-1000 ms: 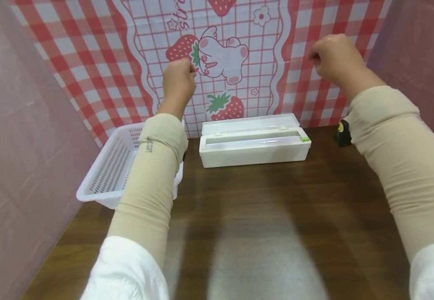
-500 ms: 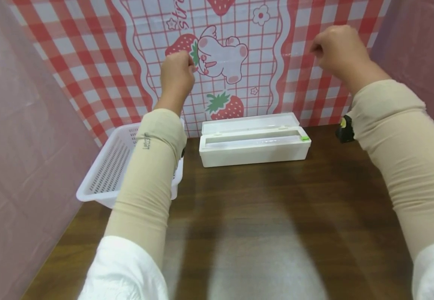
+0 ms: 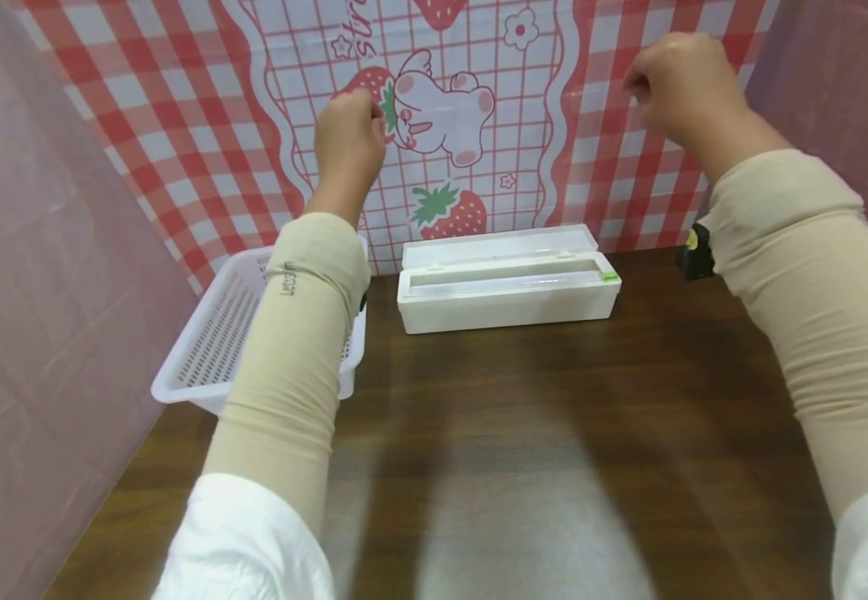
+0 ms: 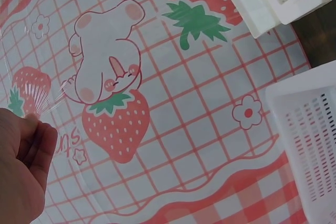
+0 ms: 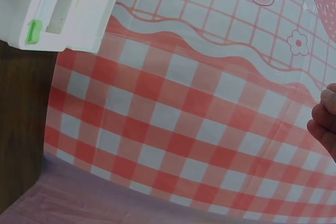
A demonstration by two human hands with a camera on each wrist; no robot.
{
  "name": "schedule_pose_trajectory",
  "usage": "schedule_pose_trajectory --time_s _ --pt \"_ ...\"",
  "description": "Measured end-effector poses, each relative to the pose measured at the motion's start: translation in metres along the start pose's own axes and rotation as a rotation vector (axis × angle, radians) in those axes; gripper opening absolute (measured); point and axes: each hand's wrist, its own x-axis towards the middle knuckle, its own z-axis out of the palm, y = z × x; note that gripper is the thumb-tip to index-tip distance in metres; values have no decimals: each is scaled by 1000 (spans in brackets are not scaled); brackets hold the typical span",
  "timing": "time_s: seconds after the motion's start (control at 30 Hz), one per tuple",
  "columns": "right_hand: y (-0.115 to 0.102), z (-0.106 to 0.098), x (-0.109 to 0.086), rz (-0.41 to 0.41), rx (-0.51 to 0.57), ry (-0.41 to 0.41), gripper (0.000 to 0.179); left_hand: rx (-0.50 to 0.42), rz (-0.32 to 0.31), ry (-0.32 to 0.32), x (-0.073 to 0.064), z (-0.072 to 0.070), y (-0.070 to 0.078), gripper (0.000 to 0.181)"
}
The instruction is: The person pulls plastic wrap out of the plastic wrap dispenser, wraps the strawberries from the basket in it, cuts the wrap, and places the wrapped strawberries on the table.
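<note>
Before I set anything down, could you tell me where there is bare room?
The brown wooden table is free in front of the long white plastic box, between the beige-sleeved forearms, and right of that box. Crowded: back left, where the white perforated plastic basket sits under the left forearm, and above, where the left hand pinches clear plastic film.

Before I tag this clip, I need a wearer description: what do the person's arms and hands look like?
The left hand and right hand are bare. Beige sleeves, wrinkled and bunched toward the wrists, cover the forearms; dark lettering marks the left one. White sleeves show nearer the camera. A black device sits at the right wrist.
</note>
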Motion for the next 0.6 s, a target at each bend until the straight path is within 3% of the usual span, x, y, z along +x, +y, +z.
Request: schedule_pose_trajectory --time_s 0.13,0.37,0.6 --pt "-1 0 0 -1 -13 13 26 4 12 36 0 -1 0 20" --pt "-2 -2 -1 -39 -42 75 25 20 -3 33 3 -6 1 22" --pt "-2 -6 0 -13 -34 83 29 10 -11 40 3 -10 3 21"
